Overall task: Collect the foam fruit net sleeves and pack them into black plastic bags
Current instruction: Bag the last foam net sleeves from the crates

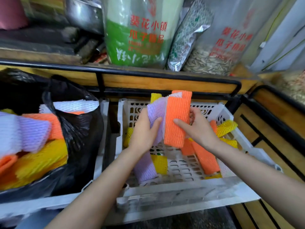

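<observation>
Both hands hold a stack of foam net sleeves upright above a white slotted crate [184,192]. My left hand [145,131] grips the purple side of the stack [156,111]. My right hand [196,128] grips the orange sleeve [177,116] at its front, thumb across it. A yellow sleeve [155,96] shows behind the stack. Loose orange [206,157], yellow [227,127] and purple [144,167] sleeves lie in the crate. At left an open black plastic bag [77,129] holds several white, purple, orange and yellow sleeves [33,133].
A black-railed wooden shelf [165,83] runs behind the crate, carrying large bags of sunflower seeds [137,33]. The black bag sits in a second white crate [41,204]. A wooden stand [272,129] borders the right side.
</observation>
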Available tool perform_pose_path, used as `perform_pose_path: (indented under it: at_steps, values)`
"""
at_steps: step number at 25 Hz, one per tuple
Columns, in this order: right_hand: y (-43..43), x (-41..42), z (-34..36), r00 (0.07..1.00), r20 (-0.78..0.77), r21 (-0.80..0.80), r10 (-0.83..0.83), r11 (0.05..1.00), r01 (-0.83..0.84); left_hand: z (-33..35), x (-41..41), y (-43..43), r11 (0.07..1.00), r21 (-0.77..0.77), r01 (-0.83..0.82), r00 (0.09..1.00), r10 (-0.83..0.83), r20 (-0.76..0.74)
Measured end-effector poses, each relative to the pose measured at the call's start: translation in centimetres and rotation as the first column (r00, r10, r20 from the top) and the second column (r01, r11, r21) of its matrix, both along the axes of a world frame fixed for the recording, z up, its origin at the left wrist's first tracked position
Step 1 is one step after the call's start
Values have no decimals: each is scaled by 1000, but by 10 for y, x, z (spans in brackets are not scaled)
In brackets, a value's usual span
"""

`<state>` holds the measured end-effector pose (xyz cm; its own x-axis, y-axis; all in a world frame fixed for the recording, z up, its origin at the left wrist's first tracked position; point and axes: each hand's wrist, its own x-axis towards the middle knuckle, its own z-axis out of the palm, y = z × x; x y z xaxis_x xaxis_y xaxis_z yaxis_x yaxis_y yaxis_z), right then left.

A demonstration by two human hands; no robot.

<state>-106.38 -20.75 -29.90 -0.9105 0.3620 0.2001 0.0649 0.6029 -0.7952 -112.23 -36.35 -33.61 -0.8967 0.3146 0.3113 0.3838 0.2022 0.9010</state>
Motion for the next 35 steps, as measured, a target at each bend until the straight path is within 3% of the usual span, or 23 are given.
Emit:
perform_pose_path:
  at_steps: [4,9,15,18,20,22,24,26,29,32,34,35]
  values:
    - [-42,12,44,975,-193,-94,112,987,-132,47,24,-28,996,69,52,978,-37,-204]
    - [-114,17,115,878,-412,-122,242,941,-316,115,36,-98,962,221,-157,835,249,-490]
    - [-228,-5,141,802,-446,-99,397,869,-485,133,40,-193,832,364,-420,652,555,-516]
    - [-283,-23,137,804,-404,29,436,885,-465,131,32,-237,751,344,-564,587,657,-472]
    - [-303,-33,129,845,-251,184,472,881,-436,124,25,-263,742,218,-634,614,654,-441]
    - [-304,-43,117,884,-4,266,467,853,-449,112,18,-281,759,70,-647,685,620,-382]
    - [-290,-48,104,862,270,337,429,797,-502,102,17,-288,772,0,-636,730,601,-325]
    - [-274,-47,92,824,443,461,354,698,-548,99,19,-282,787,-7,-617,750,585,-310]
    - [-254,-34,88,874,397,670,280,562,-484,90,17,-261,866,-106,-489,808,403,-430]
    - [-228,-19,94,938,142,902,317,349,-254,76,14,-239,882,-307,-358,873,199,-445]
    - [-206,-20,96,960,20,913,279,386,-131,70,16,-229,866,-398,-304,904,130,-408]
    - [-194,-22,97,976,55,856,213,493,-156,68,17,-225,849,-451,-274,914,85,-396]
